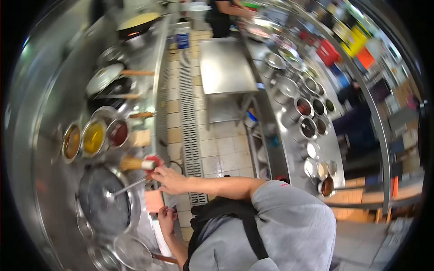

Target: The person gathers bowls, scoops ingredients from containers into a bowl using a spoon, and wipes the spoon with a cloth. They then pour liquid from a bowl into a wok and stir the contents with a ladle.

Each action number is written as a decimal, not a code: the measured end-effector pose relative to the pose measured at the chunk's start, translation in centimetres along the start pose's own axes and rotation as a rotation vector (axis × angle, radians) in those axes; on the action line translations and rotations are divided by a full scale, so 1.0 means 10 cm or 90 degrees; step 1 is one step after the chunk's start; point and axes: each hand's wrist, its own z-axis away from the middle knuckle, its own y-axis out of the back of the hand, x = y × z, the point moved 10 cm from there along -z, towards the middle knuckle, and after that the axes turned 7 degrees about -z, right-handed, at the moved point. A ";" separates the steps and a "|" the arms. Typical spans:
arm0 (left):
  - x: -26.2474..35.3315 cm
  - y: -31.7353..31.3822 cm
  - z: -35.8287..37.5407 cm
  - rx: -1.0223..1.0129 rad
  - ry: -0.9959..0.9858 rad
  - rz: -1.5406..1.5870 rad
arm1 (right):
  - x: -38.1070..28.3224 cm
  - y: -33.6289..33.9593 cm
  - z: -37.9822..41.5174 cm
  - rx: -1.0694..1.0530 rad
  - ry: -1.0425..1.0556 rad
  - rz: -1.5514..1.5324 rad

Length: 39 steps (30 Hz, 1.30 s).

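My right hand (170,179) reaches across from the right, its fingers closed at the end of the long metal handle of a ladle (129,186). The ladle's head rests in a large dark wok (101,205), which holds what looks like cloudy liquid. Just above those fingers is a brush (133,163) with tan bristles, a white band and a red end. Lower down, my left hand (167,220) is curled at the counter's edge; whatever is in its fingers is too small to make out. Beside it is a flat pinkish-orange piece (154,201).
Along the left counter are pots of yellow (93,137) and dark red sauce (118,133), and woks with wooden handles. A strainer (133,252) lies near the wok. Behind me, a steel counter carries several metal pots (304,107). A steel table (227,65) and another person (222,18) are farther off.
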 end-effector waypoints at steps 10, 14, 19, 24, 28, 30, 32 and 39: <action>0.77 -2.90 -0.62 -0.346 -0.035 -0.283 | 2.25 1.41 3.22 -0.285 -0.551 0.026; 1.16 -3.99 -0.66 -0.495 -0.066 -0.385 | 2.45 2.17 4.37 0.102 -0.777 -0.038; 1.44 -5.32 -0.67 -0.722 -0.138 -0.531 | 1.64 2.70 5.36 0.464 -0.858 -0.074; 1.71 -6.53 -0.36 -0.873 -0.270 -0.669 | 1.24 2.38 5.96 0.584 -0.971 -0.114; 1.76 -7.26 -0.14 -0.942 -0.309 -0.709 | 0.48 2.62 6.09 0.871 -0.922 -0.439; 1.74 -7.47 -0.02 -0.982 -0.324 -0.690 | -0.07 3.23 6.16 0.984 -0.810 -0.417; 1.73 -7.56 0.08 -1.013 -0.336 -0.686 | -0.39 3.62 6.70 1.160 -0.748 -0.288; 1.79 -7.13 -0.13 -0.994 -0.338 -0.749 | -0.01 4.75 8.84 0.862 -1.268 0.470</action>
